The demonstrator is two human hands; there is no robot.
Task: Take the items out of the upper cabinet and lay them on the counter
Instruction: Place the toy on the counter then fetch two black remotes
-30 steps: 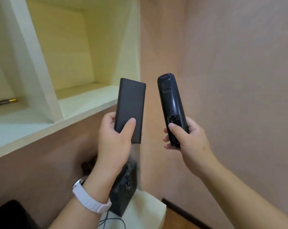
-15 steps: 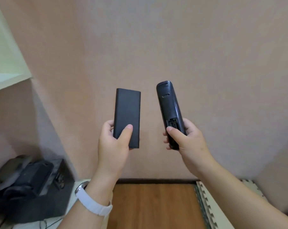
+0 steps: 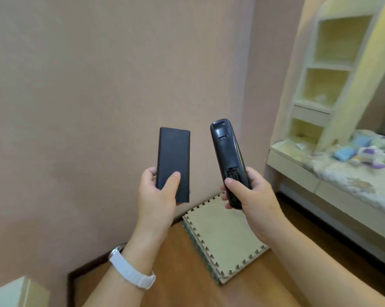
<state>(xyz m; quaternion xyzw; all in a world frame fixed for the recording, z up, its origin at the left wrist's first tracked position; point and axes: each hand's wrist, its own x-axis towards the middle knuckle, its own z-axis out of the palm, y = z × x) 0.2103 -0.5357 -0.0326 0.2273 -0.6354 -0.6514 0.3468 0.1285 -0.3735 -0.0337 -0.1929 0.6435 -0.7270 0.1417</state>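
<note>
My left hand [image 3: 156,196] grips the lower end of a flat black rectangular power bank [image 3: 174,158], held upright in front of the pink wall. My right hand [image 3: 251,196] holds a black remote control [image 3: 228,156] by its lower half, back side toward me, with its battery bay uncovered. Both items stand side by side in mid-air, a small gap between them. A cream counter [image 3: 297,160] with several small items on it lies to the right.
Cream open shelving [image 3: 333,63] rises above the counter at the right. A stack of beige foam puzzle mats [image 3: 222,238] lies on the wooden floor below my hands. A cream furniture corner [image 3: 12,293] shows at bottom left. A white band wraps my left wrist.
The view has swung right, away from the cabinet and the black device. The counter, shelving and foam mats have come into view. Both hands keep their items upright.
</note>
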